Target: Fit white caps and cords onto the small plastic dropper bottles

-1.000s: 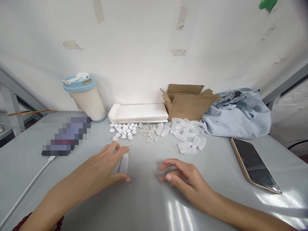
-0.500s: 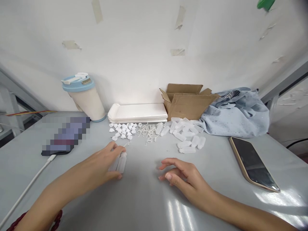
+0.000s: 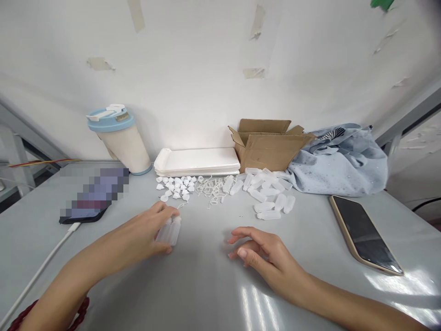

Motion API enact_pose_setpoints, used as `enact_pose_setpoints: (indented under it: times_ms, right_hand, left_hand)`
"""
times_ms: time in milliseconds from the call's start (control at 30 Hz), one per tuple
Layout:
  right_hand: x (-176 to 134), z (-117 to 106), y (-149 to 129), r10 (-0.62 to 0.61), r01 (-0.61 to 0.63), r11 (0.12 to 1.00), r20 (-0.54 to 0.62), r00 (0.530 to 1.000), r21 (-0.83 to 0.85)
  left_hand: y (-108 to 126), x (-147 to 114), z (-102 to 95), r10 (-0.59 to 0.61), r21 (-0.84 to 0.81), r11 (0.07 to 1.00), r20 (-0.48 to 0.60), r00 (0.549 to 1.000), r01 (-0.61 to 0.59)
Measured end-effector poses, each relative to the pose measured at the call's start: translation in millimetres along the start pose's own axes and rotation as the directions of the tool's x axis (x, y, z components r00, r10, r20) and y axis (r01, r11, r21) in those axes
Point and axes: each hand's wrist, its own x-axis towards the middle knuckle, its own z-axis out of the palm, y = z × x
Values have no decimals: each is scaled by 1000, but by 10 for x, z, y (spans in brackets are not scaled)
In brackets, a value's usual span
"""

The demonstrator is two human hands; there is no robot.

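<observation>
My left hand (image 3: 148, 230) is curved round a pair of small translucent plastic bottles (image 3: 175, 231) lying side by side on the grey table. Its fingers are at their far ends and its thumb at the near ends; the palm side is partly hidden. My right hand (image 3: 267, 255) rests on the table to the right, fingers loosely bent and apart, holding nothing. Beyond it lies a loose pile of similar bottles (image 3: 271, 214). Small white caps (image 3: 177, 184) and thin whitish curled strips (image 3: 213, 187) are spread beyond my left hand.
At the back are a stack of white packets (image 3: 200, 161), an open cardboard box (image 3: 267, 151) and a bluish cloth (image 3: 341, 170). A lidded cup (image 3: 126, 147) and a cabled phone (image 3: 93, 197) stand left. Another phone (image 3: 367, 234) lies right.
The two bottles by my left hand have come closer together, with the left one now showing more. That hand has shifted slightly left. My right hand has stayed nearly still.
</observation>
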Motion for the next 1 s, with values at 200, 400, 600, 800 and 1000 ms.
enact_pose_setpoints:
  times_ms: [200, 400, 600, 800, 1000]
  right_hand:
    - [9, -2, 4, -1, 1, 1000, 5, 1000, -14]
    - [14, 7, 14, -3, 3, 1000, 4, 1000, -6]
    - [13, 3, 17, -9, 10, 1000, 10, 1000, -13]
    - [22, 2, 10, -13, 13, 1000, 5, 1000, -12]
    - [27, -2, 22, -13, 13, 1000, 3, 1000, -17]
  left_hand:
    - [59, 53, -36, -55, 32, 998, -6, 998, 55]
    - [115, 98, -61, -44, 12, 999, -40, 998, 44]
    - [95, 69, -72, -57, -23, 998, -34, 998, 56]
    - [63, 25, -96, -88, -33, 996, 2, 996, 88]
    - [-9, 59, -72, -18, -37, 999, -56, 998, 16]
